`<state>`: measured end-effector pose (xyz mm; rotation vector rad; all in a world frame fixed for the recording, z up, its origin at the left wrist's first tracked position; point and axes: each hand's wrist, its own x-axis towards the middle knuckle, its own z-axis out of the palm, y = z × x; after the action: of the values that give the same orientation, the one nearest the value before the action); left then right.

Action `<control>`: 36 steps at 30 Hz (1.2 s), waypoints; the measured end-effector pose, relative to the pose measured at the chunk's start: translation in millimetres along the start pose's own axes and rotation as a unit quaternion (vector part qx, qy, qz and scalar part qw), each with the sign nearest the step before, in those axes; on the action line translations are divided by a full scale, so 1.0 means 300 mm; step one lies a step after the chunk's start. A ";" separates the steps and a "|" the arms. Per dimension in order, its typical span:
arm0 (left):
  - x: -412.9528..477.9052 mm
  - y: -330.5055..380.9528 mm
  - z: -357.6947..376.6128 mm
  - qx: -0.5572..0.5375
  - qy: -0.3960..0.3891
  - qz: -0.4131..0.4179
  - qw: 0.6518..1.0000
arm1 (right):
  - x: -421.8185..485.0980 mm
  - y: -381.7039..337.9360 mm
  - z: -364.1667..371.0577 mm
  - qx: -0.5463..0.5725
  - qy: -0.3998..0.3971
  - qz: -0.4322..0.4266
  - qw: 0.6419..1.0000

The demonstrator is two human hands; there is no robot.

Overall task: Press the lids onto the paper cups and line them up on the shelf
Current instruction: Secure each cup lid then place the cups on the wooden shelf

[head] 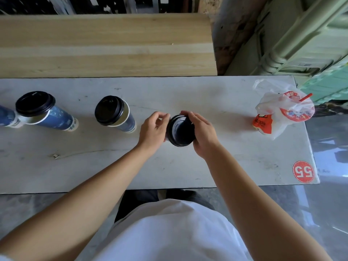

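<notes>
A paper cup with a black lid [180, 131] stands on the grey table [226, 157] in the middle; only its lid shows from above. My left hand [153, 132] grips its left side and my right hand [202, 131] curls over its right rim. Two more lidded cups stand to the left: a white and blue one [114, 113] and a blue one [45, 112]. Part of another blue cup [6, 117] shows at the left edge. The wooden shelf [105, 46] runs behind the table.
A plastic bag [282, 112] with a red-printed drink cup and a red straw lies at the table's right end. A red round "55" sticker [303, 171] marks the near right corner. A green structure [301, 34] stands at the back right.
</notes>
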<state>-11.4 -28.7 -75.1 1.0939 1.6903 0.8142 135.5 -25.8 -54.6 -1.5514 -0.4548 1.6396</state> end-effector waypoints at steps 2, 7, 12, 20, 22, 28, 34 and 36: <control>-0.005 -0.005 0.013 -0.016 0.009 -0.019 1.000 | -0.001 -0.004 0.010 -0.025 0.003 -0.013 1.000; -0.012 -0.010 0.023 -0.047 0.030 -0.051 0.997 | -0.001 -0.008 0.040 -0.070 0.024 -0.011 0.997; 0.004 -0.016 0.020 -0.064 0.024 -0.063 0.996 | 0.002 0.002 0.053 -0.104 0.030 -0.008 0.994; 0.025 -0.042 0.002 -0.082 -0.003 -0.025 0.996 | 0.024 0.047 0.038 -0.118 -0.015 -0.056 0.991; 0.037 -0.051 -0.012 -0.078 0.003 -0.008 0.997 | 0.031 0.045 0.051 -0.102 -0.040 -0.054 0.992; 0.036 -0.049 -0.084 -0.131 -0.047 -0.124 0.983 | 0.023 0.019 0.100 -0.128 -0.054 0.019 0.990; 0.018 0.029 -0.059 -0.148 -0.034 -0.251 0.956 | -0.005 0.007 -0.021 -0.102 -0.192 0.015 0.976; 0.029 0.043 -0.059 -0.151 -0.051 -0.281 0.946 | -0.007 0.004 -0.062 -0.099 -0.245 -0.007 0.964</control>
<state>-25.3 -16.5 -60.8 0.3986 1.6066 0.6024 152.6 -33.1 -57.3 -1.2616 -0.9135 2.0166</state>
